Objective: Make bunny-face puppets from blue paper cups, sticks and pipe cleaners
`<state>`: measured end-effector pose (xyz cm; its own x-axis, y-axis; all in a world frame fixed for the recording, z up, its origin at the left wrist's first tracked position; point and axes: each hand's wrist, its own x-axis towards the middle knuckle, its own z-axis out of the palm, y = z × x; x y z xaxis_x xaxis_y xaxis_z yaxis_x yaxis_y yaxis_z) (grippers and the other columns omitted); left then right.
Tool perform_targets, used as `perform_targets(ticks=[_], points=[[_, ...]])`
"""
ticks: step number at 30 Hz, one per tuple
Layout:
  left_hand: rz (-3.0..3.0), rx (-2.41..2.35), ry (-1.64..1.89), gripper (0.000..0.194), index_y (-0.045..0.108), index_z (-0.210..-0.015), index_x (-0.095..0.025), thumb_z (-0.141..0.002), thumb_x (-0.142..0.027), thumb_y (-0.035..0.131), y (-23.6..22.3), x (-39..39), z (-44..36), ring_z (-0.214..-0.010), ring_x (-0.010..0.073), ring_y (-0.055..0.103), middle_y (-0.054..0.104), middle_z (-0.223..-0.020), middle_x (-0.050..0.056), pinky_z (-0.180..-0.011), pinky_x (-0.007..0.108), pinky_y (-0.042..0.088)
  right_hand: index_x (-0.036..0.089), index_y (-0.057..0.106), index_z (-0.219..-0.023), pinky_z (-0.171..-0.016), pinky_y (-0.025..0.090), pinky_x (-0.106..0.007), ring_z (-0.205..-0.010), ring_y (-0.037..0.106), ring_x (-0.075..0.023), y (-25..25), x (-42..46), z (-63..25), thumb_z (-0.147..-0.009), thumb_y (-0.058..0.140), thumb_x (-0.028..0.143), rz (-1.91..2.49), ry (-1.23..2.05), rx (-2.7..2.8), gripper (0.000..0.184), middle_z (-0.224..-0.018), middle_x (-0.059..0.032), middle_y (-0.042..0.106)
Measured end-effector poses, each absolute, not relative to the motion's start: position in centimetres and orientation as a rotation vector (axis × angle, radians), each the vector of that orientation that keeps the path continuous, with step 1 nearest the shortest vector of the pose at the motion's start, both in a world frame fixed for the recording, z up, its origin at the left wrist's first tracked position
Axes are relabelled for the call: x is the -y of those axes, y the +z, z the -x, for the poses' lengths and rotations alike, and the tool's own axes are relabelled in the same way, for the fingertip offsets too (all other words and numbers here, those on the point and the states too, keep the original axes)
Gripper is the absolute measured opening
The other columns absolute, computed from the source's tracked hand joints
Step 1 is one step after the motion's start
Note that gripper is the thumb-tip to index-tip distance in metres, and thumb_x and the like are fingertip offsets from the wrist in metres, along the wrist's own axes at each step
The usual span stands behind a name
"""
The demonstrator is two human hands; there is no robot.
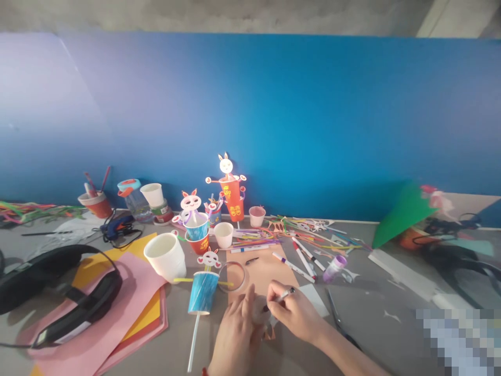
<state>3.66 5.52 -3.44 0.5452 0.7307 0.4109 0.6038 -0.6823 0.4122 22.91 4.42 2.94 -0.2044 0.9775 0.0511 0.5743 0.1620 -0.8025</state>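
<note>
My right hand (294, 312) is closed round a marker pen (288, 293), its dark tip down on a small round paper cutout (260, 310). Beside it, my left hand (237, 329) presses on the cutout's left side, fingers together, and pins it. Two orange-tinted, ear-like parts (270, 332) stick out from the cutout towards me. Beneath lies an orange paper sheet (270, 261). Just left of my hands, a blue paper cup puppet (203, 292) with a rabbit face and a white straw lies near a tape ring (231, 277).
Several markers (303, 258) and a purple glue stick (335, 267) lie beyond my right hand, with scissors (338, 318) nearer. White cups (165, 256) and a red rabbit cup figure (231, 196) stand behind. Headphones (78, 292) rest on coloured paper (129, 282) at left.
</note>
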Motion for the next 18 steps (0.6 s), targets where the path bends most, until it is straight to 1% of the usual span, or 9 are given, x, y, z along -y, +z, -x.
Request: perform_targets(ticks=[4,8,11,14,16,18], points=[[-2.570,-1.110,0.848,0.092,0.005,-0.155,-0.019,-0.076,0.000,0.050,-3.7,-5.5,-3.6,-0.106,0.0306,0.066,0.064,-0.126,0.018,-0.085,0.047,0.058,0.023,0.042,-0.072,-0.055,0.030,-0.020,-0.057,0.043,-0.0120,2.9,-4.4,-22.8,-0.081,0.046,0.012,1.447,0.905,1.891,0.015,-0.060,0.0074,0.043],[-2.554,-1.139,0.795,0.089,0.012,-0.154,-0.018,-0.076,-0.001,0.050,-3.6,-5.4,-3.7,-0.109,0.0310,0.065,0.064,-0.128,0.018,-0.087,0.046,0.057,0.023,0.044,-0.075,-0.058,0.032,-0.020,-0.060,0.045,-0.0125,2.6,-4.7,-23.0,-0.086,0.046,0.016,1.392,0.905,1.912,0.013,-0.063,0.0067,0.046],[-2.547,-1.148,0.772,0.087,0.015,-0.153,-0.017,-0.075,-0.001,0.050,-3.4,-5.4,-3.7,-0.110,0.0302,0.065,0.064,-0.128,0.018,-0.089,0.045,0.056,0.023,0.045,-0.075,-0.060,0.032,-0.021,-0.061,0.047,-0.0132,2.7,-5.0,-23.0,-0.087,0.046,0.017,1.358,0.778,2.020,0.013,-0.065,0.0055,0.048],[-2.537,-1.169,0.738,0.083,0.019,-0.152,-0.017,-0.076,-0.003,0.051,-3.2,-5.4,-3.8,-0.111,0.0300,0.064,0.065,-0.126,0.017,-0.090,0.045,0.054,0.023,0.046,-0.072,-0.060,0.028,-0.023,-0.061,0.048,-0.0145,3.2,-5.2,-22.4,-0.082,0.047,0.015,1.409,0.596,2.159,0.013,-0.063,0.0037,0.050],[-2.515,-1.193,0.696,0.081,0.023,-0.150,-0.017,-0.075,-0.004,0.052,-3.1,-5.4,-3.9,-0.108,0.0299,0.065,0.066,-0.124,0.016,-0.089,0.044,0.055,0.022,0.047,-0.070,-0.059,0.025,-0.025,-0.059,0.048,-0.0154,3.7,-5.4,-21.8,-0.078,0.049,0.013,1.496,0.573,2.192,0.013,-0.060,0.0027,0.051],[-2.508,-1.216,0.666,0.076,0.030,-0.146,-0.015,-0.074,-0.005,0.053,-3.0,-5.4,-4.0,-0.105,0.0306,0.065,0.066,-0.124,0.017,-0.087,0.045,0.055,0.022,0.047,-0.069,-0.058,0.024,-0.026,-0.058,0.048,-0.0160,4.3,-5.7,-21.3,-0.074,0.051,0.012,1.557,0.616,2.185,0.012,-0.057,0.0027,0.051]])
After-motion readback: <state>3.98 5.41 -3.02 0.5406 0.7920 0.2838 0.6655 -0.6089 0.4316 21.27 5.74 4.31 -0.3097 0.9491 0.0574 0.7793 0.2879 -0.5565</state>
